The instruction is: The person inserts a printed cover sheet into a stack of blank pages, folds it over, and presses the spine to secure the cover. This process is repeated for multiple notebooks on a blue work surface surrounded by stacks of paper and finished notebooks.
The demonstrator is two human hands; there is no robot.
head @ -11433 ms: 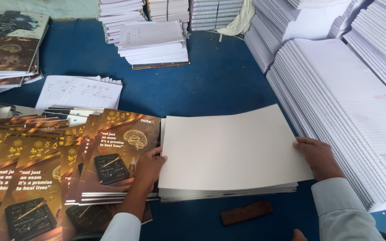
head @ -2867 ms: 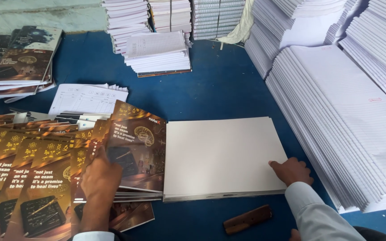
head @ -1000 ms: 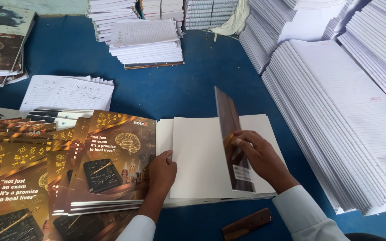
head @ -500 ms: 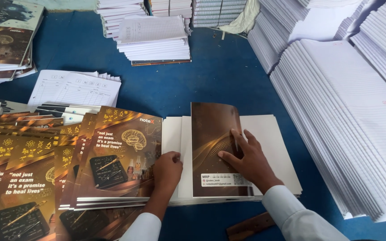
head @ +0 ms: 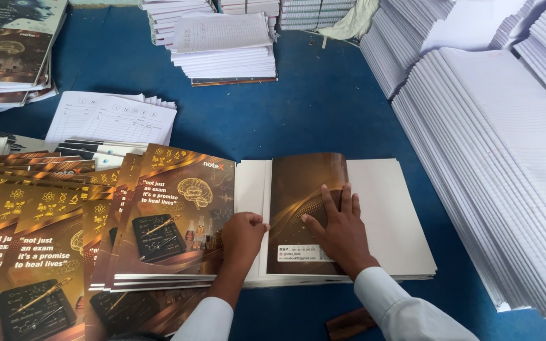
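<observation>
A brown glossy cover sheet (head: 308, 183) lies on a low stack of blank white sheets (head: 393, 215) on the blue table. My right hand (head: 339, 227) presses flat on that brown sheet, fingers spread. My left hand (head: 241, 237) rests with curled fingers at the seam between the white stack and a fanned pile of brown-and-gold printed covers (head: 172, 218), touching the sheet edges. Neither hand grips anything that I can see.
Tall rows of white ruled paper blocks (head: 494, 158) fill the right side. More paper stacks (head: 225, 44) stand at the back, loose printed forms (head: 112, 117) at mid left, dark covers (head: 7, 44) far left. A small brown block (head: 349, 323) lies at the front edge.
The brown sheet, held upright a second ago in my right hand, has folded down flat onto the white stack. My right hand now presses on it. My left hand stays at the seam.
</observation>
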